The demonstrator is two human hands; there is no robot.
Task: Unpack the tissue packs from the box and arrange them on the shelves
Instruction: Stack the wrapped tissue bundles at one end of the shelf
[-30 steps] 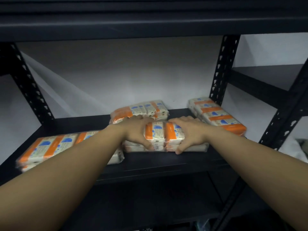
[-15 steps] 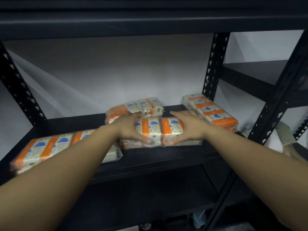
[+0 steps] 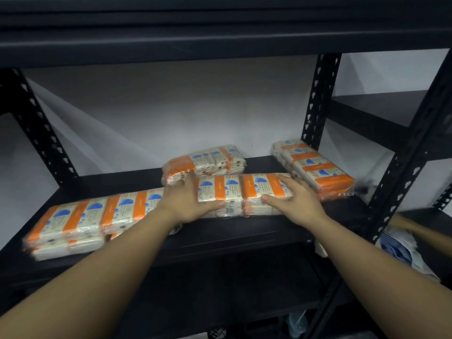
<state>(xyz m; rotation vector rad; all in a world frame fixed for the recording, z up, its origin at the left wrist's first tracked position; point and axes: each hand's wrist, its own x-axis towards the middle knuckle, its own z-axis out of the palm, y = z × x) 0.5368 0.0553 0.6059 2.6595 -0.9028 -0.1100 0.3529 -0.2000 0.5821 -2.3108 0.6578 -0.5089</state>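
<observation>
An orange-and-white tissue pack (image 3: pixel 232 190) lies flat near the front of the black shelf (image 3: pixel 244 232), at its middle. My left hand (image 3: pixel 187 200) rests on the pack's left end, fingers straight and thumb along the front edge. On the pack's right end my right hand (image 3: pixel 294 199) lies with its fingers spread over the top. Three more tissue packs lie on the same shelf: one at the left (image 3: pixel 73 221), one behind (image 3: pixel 205 162) and one at the right (image 3: pixel 315 167). No box is in view.
Perforated black uprights stand at the back left (image 3: pixel 36 126), back right (image 3: pixel 318 101) and front right (image 3: pixel 401 167). The upper shelf (image 3: pixel 220 40) hangs low overhead. A neighbouring shelf (image 3: pixel 381 108) lies to the right, with a blue-and-white bundle (image 3: pixel 401 248) below it.
My fingers were curled round the middle pack; now both hands lie flatter on it. The pack sits on the shelf, shifted slightly toward the left pack.
</observation>
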